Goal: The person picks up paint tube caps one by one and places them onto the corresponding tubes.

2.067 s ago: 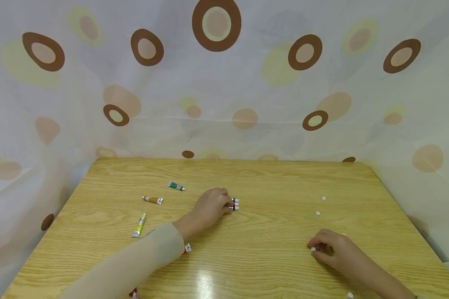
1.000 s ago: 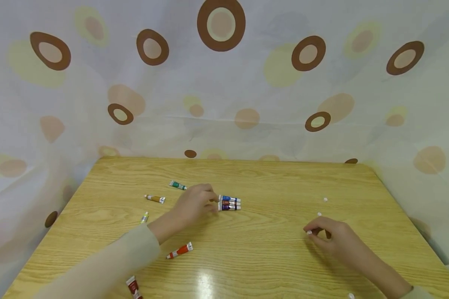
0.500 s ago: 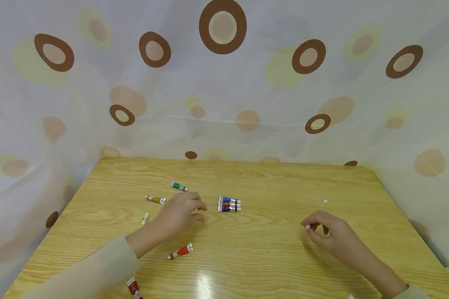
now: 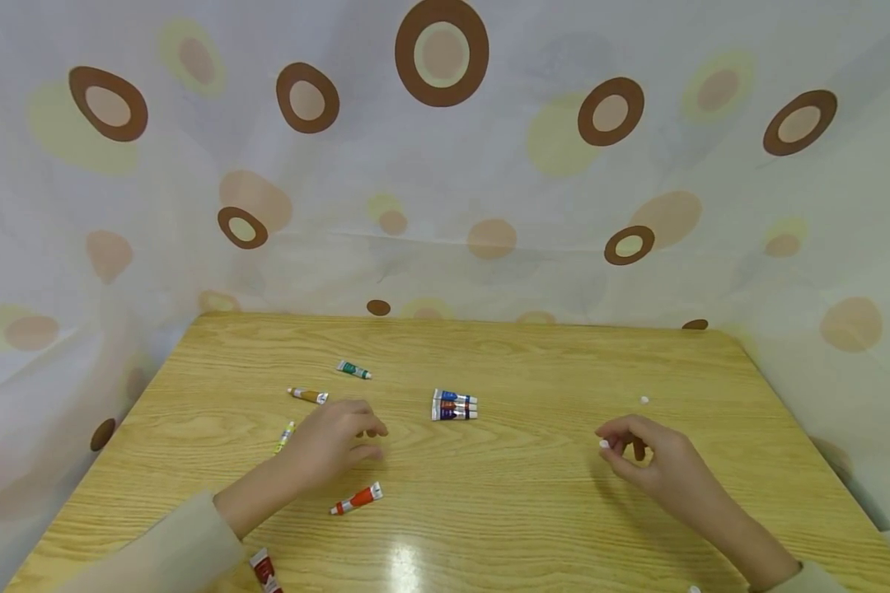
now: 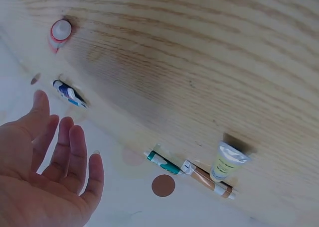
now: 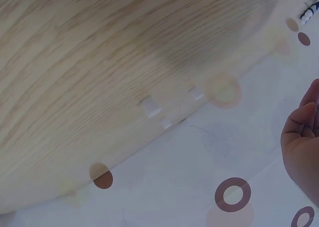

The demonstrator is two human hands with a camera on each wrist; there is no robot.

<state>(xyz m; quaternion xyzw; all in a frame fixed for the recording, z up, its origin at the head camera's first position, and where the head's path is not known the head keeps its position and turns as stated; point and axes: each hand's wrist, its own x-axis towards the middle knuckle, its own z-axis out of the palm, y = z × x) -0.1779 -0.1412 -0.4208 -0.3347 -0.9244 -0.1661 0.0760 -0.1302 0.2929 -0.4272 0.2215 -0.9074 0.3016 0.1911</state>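
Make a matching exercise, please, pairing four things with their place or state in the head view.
1. Small green paint tube
2. Dark red paint tube
3. Small blue paint tube
4. Right hand

A. Pinching a small white object
B. Cut off by the picture's bottom edge
C. One of three side by side
D. Farthest back of the tubes

Pairs: 1D, 2B, 3C, 4A

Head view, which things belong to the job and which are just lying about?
Likely in the job:
white piece pinched by right hand
three tubes side by side

Apparently lying about:
green tube
brown tube
yellow tube
red tube
dark red tube
other white pieces
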